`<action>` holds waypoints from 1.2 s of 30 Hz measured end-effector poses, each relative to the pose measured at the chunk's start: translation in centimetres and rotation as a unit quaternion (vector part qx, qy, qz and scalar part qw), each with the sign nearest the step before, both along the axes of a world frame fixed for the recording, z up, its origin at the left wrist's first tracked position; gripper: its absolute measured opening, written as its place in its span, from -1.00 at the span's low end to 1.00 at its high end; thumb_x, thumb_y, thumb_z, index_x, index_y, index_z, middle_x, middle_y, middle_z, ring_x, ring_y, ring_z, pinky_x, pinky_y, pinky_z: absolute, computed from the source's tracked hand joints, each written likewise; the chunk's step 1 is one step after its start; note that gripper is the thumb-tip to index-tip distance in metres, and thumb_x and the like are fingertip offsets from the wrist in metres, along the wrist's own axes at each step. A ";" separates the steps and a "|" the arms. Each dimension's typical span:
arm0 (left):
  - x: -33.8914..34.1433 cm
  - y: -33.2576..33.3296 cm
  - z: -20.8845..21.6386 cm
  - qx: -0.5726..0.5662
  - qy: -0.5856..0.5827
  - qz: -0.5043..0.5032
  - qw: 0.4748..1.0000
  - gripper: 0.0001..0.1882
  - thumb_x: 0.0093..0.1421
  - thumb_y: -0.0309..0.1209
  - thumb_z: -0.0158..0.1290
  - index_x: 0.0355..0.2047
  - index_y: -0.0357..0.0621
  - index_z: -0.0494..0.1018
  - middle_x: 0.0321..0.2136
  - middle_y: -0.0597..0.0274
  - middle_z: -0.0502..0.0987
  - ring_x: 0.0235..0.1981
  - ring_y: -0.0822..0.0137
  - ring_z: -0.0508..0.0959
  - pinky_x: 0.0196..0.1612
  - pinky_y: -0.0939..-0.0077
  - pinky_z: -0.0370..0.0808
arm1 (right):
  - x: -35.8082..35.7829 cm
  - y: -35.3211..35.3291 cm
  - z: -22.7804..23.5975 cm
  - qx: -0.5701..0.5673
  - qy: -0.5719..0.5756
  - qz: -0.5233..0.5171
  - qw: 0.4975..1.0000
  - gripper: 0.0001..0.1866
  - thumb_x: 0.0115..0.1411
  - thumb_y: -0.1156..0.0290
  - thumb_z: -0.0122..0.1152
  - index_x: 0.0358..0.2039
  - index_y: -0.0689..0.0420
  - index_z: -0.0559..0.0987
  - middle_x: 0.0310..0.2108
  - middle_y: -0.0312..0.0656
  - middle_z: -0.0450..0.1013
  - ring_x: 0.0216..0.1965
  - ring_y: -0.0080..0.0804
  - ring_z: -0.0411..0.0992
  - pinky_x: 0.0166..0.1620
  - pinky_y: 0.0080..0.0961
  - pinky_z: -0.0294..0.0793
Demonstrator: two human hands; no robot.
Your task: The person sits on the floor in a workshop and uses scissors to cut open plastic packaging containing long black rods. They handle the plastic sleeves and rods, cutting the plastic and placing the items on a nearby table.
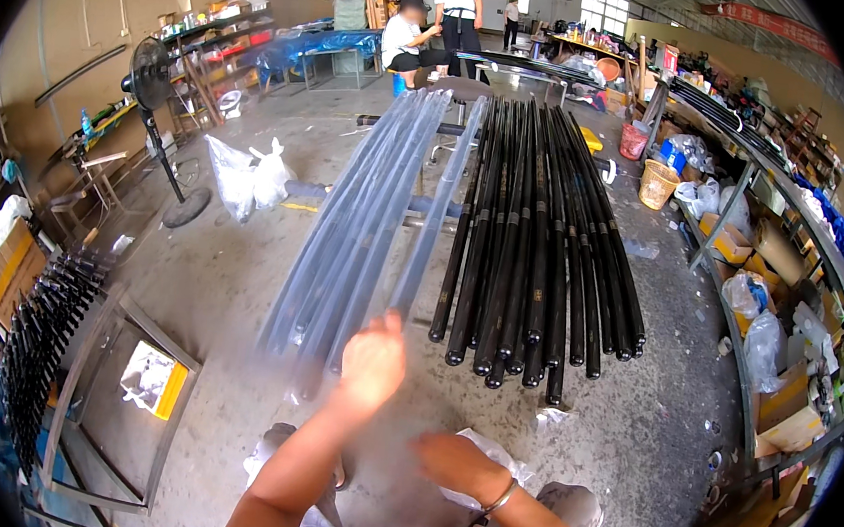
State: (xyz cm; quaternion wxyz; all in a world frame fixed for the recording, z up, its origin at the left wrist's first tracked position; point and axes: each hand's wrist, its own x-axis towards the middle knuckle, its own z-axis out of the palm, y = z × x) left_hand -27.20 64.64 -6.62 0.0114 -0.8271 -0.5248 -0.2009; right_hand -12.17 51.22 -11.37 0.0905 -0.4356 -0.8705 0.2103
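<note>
My left hand is closed, at the near end of a single translucent plastic sleeve that stretches away from me. To its left lies a bundle of similar long translucent sleeves; whether rods lie inside them I cannot tell. On the right rests a row of long black rods with rounded near ends. My right hand, with a bracelet at its wrist, hovers low above my lap beside a crumpled clear plastic bag. Motion smears its fingers.
A metal frame and a stack of black rods stand at left, near a pedestal fan. Shelving with boxes and bags lines the right. White bags sit on the floor. Two people are near a far table.
</note>
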 end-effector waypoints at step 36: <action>0.7 0.1 -0.8 0.056 -0.060 -0.022 0.996 -0.41 0.00 -0.56 0.03 0.10 -0.33 0.20 -0.13 -0.10 0.31 -0.16 -0.04 0.44 -0.20 0.18 0.49 | -1.0 0.4 -3.0 -0.025 0.030 0.016 0.999 -0.66 0.05 0.28 0.23 -0.19 0.14 0.43 -0.35 -0.08 0.43 -0.27 -0.07 0.45 -0.22 -0.21 0.43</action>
